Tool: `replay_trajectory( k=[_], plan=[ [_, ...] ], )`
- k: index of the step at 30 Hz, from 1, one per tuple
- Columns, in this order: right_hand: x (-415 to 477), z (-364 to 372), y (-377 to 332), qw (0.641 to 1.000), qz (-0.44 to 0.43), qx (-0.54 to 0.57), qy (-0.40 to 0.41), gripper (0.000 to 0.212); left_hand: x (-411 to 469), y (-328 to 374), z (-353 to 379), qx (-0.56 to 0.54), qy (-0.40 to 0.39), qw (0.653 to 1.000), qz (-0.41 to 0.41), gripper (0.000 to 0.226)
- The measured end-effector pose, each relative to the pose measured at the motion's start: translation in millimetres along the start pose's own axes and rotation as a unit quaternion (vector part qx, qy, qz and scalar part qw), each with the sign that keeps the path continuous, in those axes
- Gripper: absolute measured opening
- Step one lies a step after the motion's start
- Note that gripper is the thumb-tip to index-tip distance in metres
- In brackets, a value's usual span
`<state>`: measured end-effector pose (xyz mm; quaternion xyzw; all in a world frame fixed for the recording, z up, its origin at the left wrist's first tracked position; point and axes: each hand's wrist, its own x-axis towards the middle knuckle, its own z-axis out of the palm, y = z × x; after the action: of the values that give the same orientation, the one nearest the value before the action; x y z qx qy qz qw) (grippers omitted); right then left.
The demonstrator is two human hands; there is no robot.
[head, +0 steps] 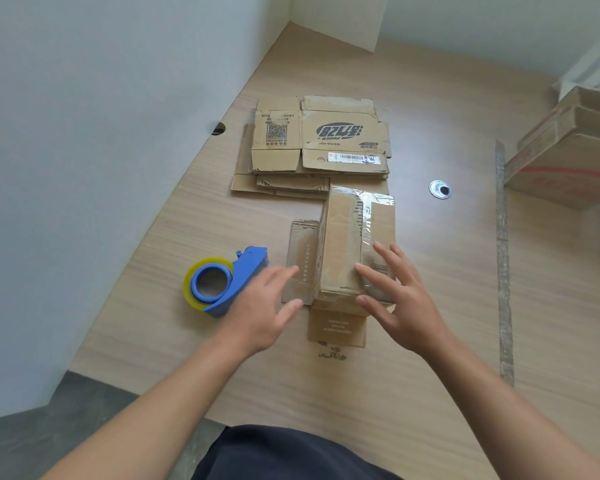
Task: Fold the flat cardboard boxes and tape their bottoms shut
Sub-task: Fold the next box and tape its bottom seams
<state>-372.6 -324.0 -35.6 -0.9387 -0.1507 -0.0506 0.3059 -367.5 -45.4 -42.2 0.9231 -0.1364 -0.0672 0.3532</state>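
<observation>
A folded cardboard box [340, 244] stands bottom-up on the wooden table, clear tape running along its seam, its lower flaps splayed flat on the table. My right hand [400, 301] lies open with its fingers spread on the box's near right corner. My left hand [262, 311] hovers open just left of the box, over a splayed flap, holding nothing. A blue tape dispenser [222, 284] with a yellowish roll rests on the table beside my left hand. A stack of flat cardboard boxes [317, 143] lies farther back.
The table [430, 341] runs along a white wall on the left. Two assembled cardboard boxes [572, 157] are piled at the right edge. A metal grommet [440, 189] sits in the tabletop right of the box. A strip of tape [503, 258] runs along the table's right side.
</observation>
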Motion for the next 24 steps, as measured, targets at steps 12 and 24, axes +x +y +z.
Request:
replay_trajectory(
  k=[12, 24],
  plan=[
    [-3, 10, 1, 0.994, 0.071, 0.083, -0.011, 0.041, 0, 28, 40, -0.256, -0.015, 0.955, -0.151, 0.047],
    [-2, 5, 0, 0.994, 0.062, 0.085, -0.031, 0.042, 7, 16, 22, -0.181, -0.035, 0.978, -0.094, 0.036]
  ],
)
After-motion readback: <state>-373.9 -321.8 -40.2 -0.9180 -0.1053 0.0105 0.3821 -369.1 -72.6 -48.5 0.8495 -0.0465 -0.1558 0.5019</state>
